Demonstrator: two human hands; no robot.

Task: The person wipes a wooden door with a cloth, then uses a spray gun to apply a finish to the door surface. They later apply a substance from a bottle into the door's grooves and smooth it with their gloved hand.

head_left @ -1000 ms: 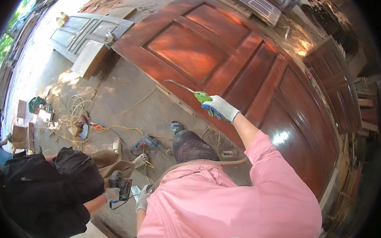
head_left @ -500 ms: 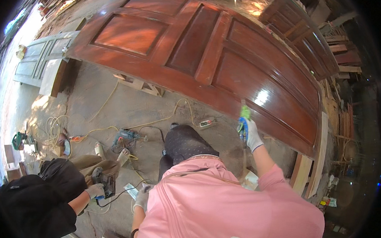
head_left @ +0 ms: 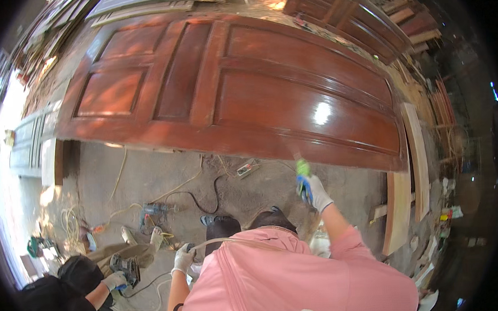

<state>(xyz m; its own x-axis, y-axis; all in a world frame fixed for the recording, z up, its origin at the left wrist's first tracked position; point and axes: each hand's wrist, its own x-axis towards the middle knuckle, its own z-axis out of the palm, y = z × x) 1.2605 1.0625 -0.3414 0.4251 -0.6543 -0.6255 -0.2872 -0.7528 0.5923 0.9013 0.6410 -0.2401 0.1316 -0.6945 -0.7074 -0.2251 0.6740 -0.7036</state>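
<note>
Moved: right hand (head_left: 317, 192) has dropped from the door's face to just below its near edge.
Right hand: gloved — fingers closed around a green-and-blue tool (head_left: 302, 178).
Left hand (head_left: 183, 258): gloved, curled around a pale hose (head_left: 220, 242).
Door (head_left: 240, 94): glossy red-brown — lying flat.

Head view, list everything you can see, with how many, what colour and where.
Door: one, glossy red-brown, panelled, lying flat across the top.
Second door: one, dark brown, top right.
Grey door: one, pale, far left.
Planks: two, light wood, at the door's right end.
Power strip: one, pale, on the floor below the door.
Drill: one, blue-grey, floor centre left.
Cables: several, black and pale, on the floor.
Co-worker: one, in black, bottom left, gloved hand on a sander.
Brush: one, green and blue, in the right hand.
Hose: one, pale, at the left hand.
Left hand: white glove, bottom centre.
Right hand: white glove, near the door's edge.
</note>
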